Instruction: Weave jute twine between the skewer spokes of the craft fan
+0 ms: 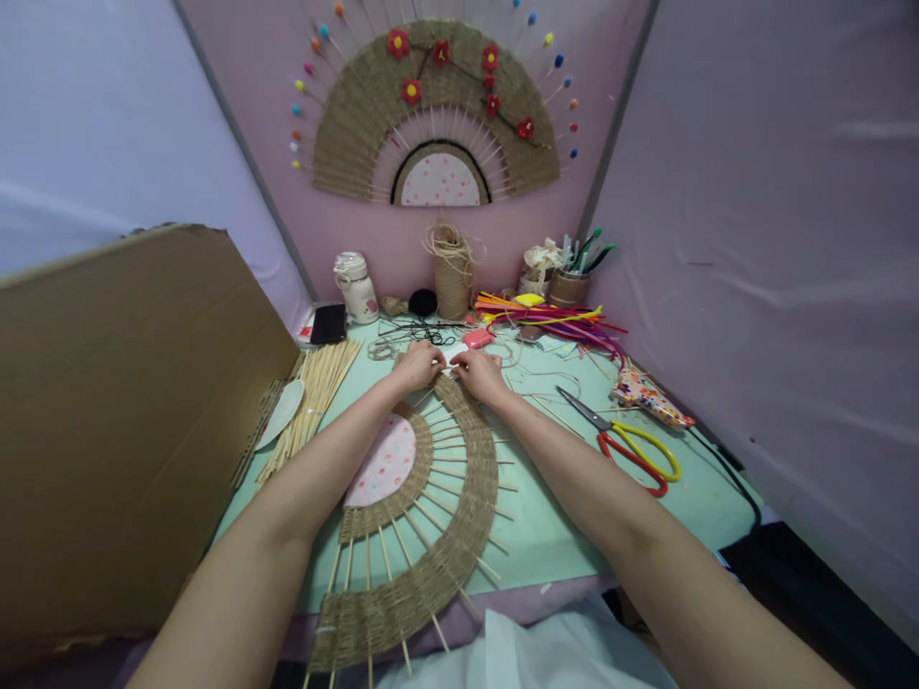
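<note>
A half-round woven fan (480,469) of brown twine and thin sticks lies turned sideways on the table, its near end reaching past the front edge. Its inner half-circle (384,464) is white with pink and red spots. At the far end of the outer woven band, my left hand (420,366) and my right hand (480,373) face each other. The fingers of both are pinched close together. A small white piece (454,354) shows between and behind them. What lies inside each pinch is too small to tell.
Scissors (638,457) and a patterned glue gun (650,397) with a black cord lie right. Sticks (316,388) and a cardboard sheet (129,431) are left. A twine spool (452,277), bottle (356,289) and pipe cleaners (552,316) stand or lie behind. A finished fan (345,144) hangs on the wall.
</note>
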Demonstrator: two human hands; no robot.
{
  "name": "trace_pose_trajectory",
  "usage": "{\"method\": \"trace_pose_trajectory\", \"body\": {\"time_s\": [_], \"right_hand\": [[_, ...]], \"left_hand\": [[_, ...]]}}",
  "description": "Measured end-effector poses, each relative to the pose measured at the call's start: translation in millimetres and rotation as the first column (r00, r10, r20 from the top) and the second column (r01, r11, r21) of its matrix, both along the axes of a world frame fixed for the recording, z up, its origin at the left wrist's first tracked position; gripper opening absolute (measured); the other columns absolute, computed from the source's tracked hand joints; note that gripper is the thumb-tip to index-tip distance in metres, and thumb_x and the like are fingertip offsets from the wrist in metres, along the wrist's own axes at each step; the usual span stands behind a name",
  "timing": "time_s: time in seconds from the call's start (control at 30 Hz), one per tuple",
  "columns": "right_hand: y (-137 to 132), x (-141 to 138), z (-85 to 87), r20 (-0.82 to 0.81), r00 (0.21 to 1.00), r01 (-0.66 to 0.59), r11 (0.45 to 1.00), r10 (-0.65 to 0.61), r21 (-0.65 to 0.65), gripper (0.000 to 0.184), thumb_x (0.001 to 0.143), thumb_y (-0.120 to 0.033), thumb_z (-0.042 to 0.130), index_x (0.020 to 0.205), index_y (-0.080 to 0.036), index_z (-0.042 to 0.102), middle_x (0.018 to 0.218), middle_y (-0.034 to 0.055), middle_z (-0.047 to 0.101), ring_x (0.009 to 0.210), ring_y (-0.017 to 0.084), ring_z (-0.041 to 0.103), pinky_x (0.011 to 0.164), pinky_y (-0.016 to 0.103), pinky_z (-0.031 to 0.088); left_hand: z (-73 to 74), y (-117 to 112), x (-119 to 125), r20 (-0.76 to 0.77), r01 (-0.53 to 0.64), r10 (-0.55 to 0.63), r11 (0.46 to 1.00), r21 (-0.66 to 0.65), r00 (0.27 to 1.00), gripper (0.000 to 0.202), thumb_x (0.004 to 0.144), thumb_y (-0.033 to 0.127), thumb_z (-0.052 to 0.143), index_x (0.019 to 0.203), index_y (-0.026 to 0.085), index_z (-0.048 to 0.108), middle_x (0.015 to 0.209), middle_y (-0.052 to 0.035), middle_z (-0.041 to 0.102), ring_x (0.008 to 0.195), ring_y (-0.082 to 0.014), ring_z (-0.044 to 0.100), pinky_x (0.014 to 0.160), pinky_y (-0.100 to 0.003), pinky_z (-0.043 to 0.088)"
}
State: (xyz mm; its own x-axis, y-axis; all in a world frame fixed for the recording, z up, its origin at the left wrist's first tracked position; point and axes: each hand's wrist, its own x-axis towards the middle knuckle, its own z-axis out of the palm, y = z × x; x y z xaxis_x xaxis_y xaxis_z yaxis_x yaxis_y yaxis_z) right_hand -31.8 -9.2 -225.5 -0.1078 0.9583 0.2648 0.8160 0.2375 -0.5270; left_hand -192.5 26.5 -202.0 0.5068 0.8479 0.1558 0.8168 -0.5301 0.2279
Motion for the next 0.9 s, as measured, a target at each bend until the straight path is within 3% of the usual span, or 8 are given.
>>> {"method": "trace_pose_trajectory", "body": {"time_s": [0.57, 0.9], "right_hand": [[-2.9, -2.4, 4.3, 0.082, 0.997, 0.013, 1.000, -0.011, -0.024, 0.023, 0.088, -0.025, 0.046, 0.089, -0.020, 0.069, 0.106, 0.0091, 0.067, 0.101, 0.022, 0.053, 0.082, 0.034, 0.026], [-5.5, -3.7, 8.0, 0.107, 0.994, 0.027, 0.997, -0.019, -0.078, 0.023, 0.086, -0.025, 0.048, 0.089, -0.020, 0.070, 0.102, 0.0087, 0.069, 0.098, 0.023, 0.056, 0.082, 0.035, 0.027]], "left_hand": [[-5.2, -1.1, -6.0, 0.067, 0.011, -0.016, 0.998, 0.067, 0.998, 0.017, 0.079, 0.021, 0.058, 0.091, 0.019, 0.070, 0.102, -0.0088, 0.058, 0.104, -0.0260, 0.046, 0.091, -0.038, 0.036], [-1.1, -2.2, -5.1, -0.034, 0.194, -0.191, 0.962, 0.190, 0.981, 0.018, 0.082, 0.021, 0.057, 0.092, 0.022, 0.072, 0.100, -0.0086, 0.059, 0.100, -0.0256, 0.044, 0.084, -0.039, 0.035]]}}
